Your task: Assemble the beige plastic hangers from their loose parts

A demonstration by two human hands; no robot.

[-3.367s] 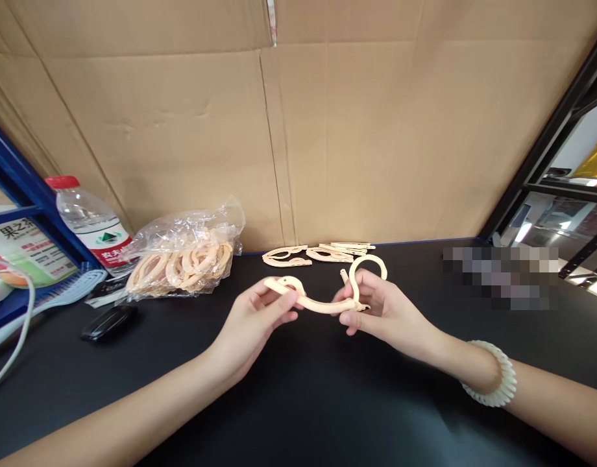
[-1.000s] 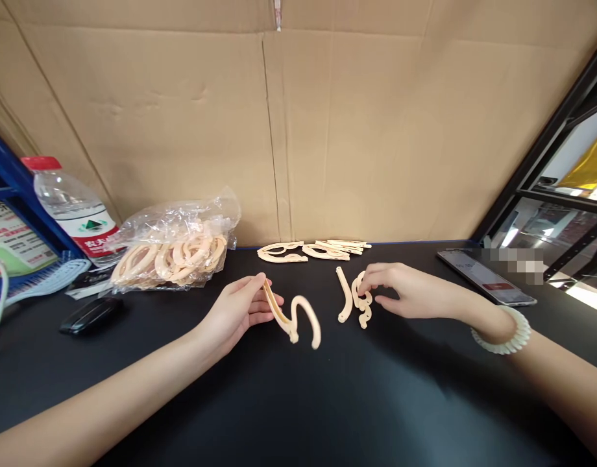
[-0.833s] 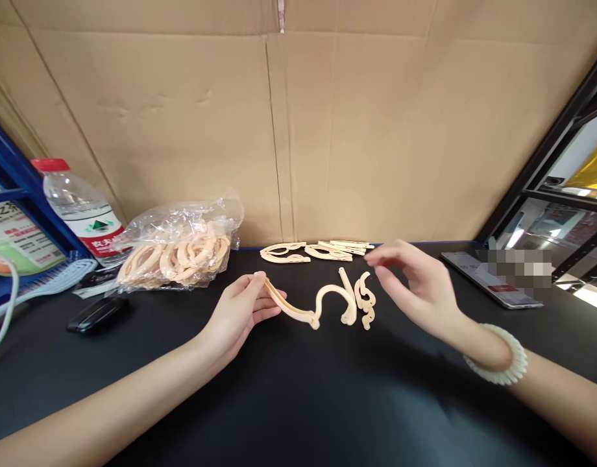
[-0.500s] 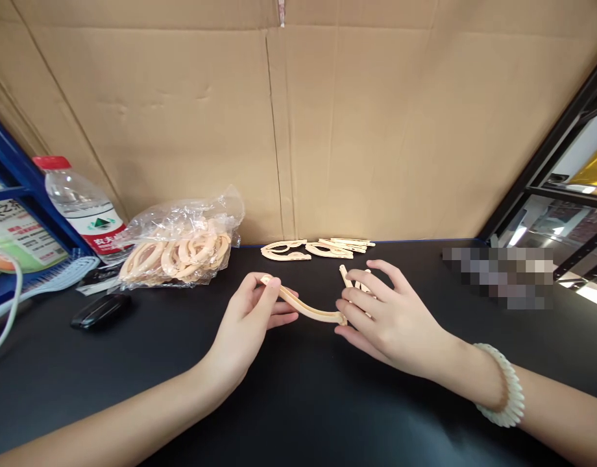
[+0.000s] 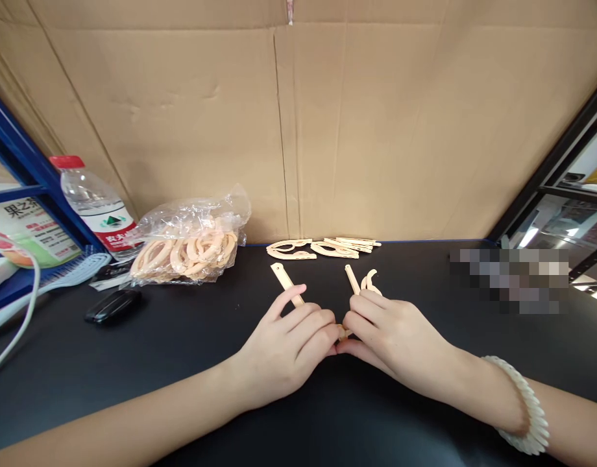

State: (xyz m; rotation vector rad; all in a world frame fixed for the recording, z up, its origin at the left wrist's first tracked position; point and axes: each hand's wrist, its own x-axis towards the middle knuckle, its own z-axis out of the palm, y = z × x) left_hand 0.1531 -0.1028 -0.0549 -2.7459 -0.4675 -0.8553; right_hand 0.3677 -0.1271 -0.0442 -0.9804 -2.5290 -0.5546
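While facing a wide black surface, holding both hands close together, low over its middle. With the left hand, gripping a pale wooden strip in curled fingers, pointing its far end towards the cardboard wall. With the right hand, touching or almost touching the left, pinching a wooden end piece between finger and thumb and hiding most of it. Being unable to tell any join between strip and end piece. Seeing just past the right knuckles a second strip and a curly piece, partly covered. Wearing a pale coiled bracelet on the right wrist.

Filling the view behind with creased, seamed cardboard, and showing flat wooden pieces along its foot. Having on the left a clear bag bulging with wooden parts, beside a red-capped bottle, and nearer, a black rounded object. Finding farther left a pale hairbrush, a white cable and a blue frame. Ending on the right with a blurred patch over the surface and a black rack.
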